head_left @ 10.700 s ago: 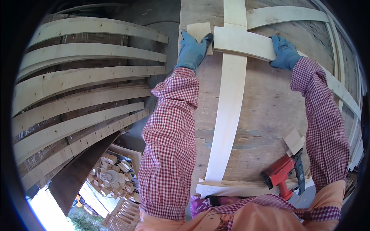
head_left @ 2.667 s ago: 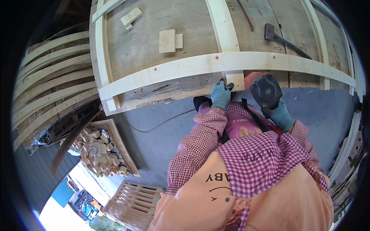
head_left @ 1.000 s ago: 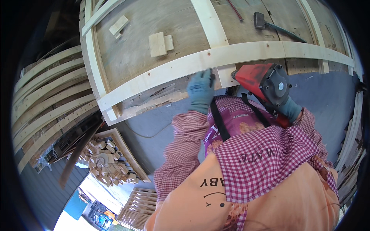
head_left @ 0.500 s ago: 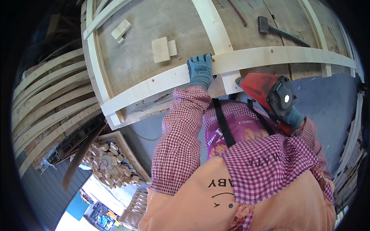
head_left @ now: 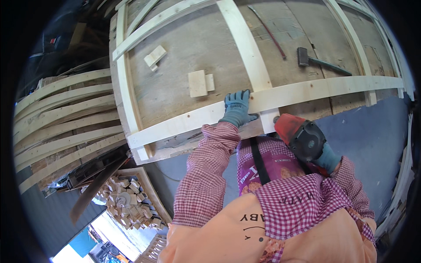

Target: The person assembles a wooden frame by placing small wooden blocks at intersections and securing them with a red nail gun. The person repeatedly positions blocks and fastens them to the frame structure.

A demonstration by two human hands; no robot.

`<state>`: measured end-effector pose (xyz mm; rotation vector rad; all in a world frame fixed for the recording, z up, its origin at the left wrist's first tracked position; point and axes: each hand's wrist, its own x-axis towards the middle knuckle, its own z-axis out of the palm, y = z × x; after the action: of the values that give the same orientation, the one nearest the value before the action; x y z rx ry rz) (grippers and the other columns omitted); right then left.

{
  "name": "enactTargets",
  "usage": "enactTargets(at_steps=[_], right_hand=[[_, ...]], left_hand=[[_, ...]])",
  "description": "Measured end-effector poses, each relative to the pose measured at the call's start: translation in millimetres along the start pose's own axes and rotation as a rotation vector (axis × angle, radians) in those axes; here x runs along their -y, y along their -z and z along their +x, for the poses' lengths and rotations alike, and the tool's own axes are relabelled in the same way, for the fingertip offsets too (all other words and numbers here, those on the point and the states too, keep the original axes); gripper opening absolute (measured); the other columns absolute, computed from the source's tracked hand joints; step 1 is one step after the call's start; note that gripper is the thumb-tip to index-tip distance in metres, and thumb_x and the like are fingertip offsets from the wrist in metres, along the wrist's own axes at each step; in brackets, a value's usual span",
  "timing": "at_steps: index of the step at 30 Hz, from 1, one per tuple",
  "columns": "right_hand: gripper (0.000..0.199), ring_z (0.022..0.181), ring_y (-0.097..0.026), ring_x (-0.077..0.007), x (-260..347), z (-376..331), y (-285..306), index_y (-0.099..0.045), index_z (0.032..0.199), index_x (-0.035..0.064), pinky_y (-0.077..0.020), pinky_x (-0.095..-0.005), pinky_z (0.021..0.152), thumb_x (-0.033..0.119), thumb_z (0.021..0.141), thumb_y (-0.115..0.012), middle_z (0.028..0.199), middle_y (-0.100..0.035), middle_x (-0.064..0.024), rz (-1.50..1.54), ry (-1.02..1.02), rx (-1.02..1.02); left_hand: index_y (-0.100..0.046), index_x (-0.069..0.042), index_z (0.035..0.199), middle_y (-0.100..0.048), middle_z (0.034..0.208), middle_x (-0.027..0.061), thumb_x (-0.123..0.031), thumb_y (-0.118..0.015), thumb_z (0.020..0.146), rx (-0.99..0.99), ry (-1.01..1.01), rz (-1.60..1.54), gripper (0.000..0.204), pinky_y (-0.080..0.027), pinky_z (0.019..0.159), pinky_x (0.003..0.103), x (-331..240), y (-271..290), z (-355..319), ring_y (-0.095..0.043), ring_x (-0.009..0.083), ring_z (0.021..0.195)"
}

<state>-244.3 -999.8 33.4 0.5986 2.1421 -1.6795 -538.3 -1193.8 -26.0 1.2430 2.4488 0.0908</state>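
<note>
Blue gloves [head_left: 237, 117] are covering both hands. Fingers close together, the left hand [head_left: 237, 108] is pinching the long slat [head_left: 324, 89], fingertips reaching over its far edge, thumb at its near edge. That slat is running across the cross slat [head_left: 245, 49], whose end is poking out between the hands. The right hand [head_left: 328, 159] is wrapping the nail gun [head_left: 301, 136], its fingers mostly hidden; the gun's nose is sitting right by that end, contact unclear.

Below and left of the left hand, a wooden crate [head_left: 154, 192] is holding a heap of offcuts [head_left: 138, 215], with a pale round thing [head_left: 123, 200] lying on top. Between the forearms, a purple bag [head_left: 274, 165] with black straps [head_left: 259, 163] is resting against the person; its contents are not showing. Beyond the left hand, two sets of blocks [head_left: 198, 83] [head_left: 155, 57] are lying on the board [head_left: 171, 90]. Beyond the right hand, a hammer [head_left: 329, 65] and a red bar [head_left: 270, 35] are lying there too.
</note>
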Motion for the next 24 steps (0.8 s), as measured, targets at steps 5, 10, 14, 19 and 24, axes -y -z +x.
enactTargets(at_steps=[5, 10, 14, 19, 24], right_hand=[[0.054, 0.117, -0.056, -0.0165, 10, -5, 5, -0.054, 0.129, 0.0118, -0.0426, -0.0322, 0.104, 0.022, 0.080, -0.074, 0.129, -0.060, -0.0030, -0.062, -0.055, 0.079], [0.049, 0.119, -0.055, -0.0201, -11, -26, 7, -0.054, 0.131, 0.0148, -0.0414, -0.0333, 0.104, 0.023, 0.084, -0.068, 0.129, -0.059, -0.0035, -0.328, 0.096, 0.043], [0.046, 0.118, -0.055, -0.0206, 55, -28, 2, -0.055, 0.129, 0.0139, -0.0418, -0.0341, 0.104, 0.021, 0.085, -0.067, 0.128, -0.060, -0.0043, -0.245, -0.137, 0.102], [0.046, 0.118, -0.055, -0.0204, 32, -36, -7, -0.055, 0.130, 0.0127, -0.0406, -0.0342, 0.105, 0.021, 0.086, -0.066, 0.128, -0.059, -0.0056, -0.159, -0.016, -0.010], [0.049, 0.133, -0.038, -0.0203, 33, -17, -5, -0.036, 0.145, 0.0136, -0.0285, -0.0334, 0.114, 0.023, 0.097, -0.045, 0.148, -0.038, -0.0052, -0.219, 0.104, 0.143]], left_hand=[[-0.042, -0.006, 0.136, -0.042, 0.135, 0.0198, -0.048, -0.072, 0.074, -0.539, 0.344, -0.304, 0.081, -0.033, 0.102, 0.048, 87, 26, 7, -0.041, 0.0348, 0.122], [-0.031, -0.002, 0.143, -0.030, 0.148, 0.0233, -0.058, -0.077, 0.066, -0.238, 0.846, -0.233, 0.106, -0.025, 0.111, 0.048, 144, 35, 34, -0.028, 0.0385, 0.137], [-0.033, 0.000, 0.138, -0.036, 0.144, 0.0222, -0.056, -0.082, 0.060, -0.019, 0.904, -0.253, 0.108, -0.032, 0.107, 0.045, 148, 16, 39, -0.032, 0.0361, 0.135], [-0.036, 0.001, 0.132, -0.051, 0.128, 0.0235, -0.043, -0.086, 0.058, -0.312, 0.731, -0.464, 0.100, -0.044, 0.098, 0.041, 149, 9, 25, -0.050, 0.0359, 0.120], [-0.042, 0.002, 0.129, -0.058, 0.120, 0.0234, -0.041, -0.086, 0.059, -0.476, 0.690, -0.667, 0.093, -0.045, 0.097, 0.043, 167, -8, 14, -0.054, 0.0385, 0.114]])
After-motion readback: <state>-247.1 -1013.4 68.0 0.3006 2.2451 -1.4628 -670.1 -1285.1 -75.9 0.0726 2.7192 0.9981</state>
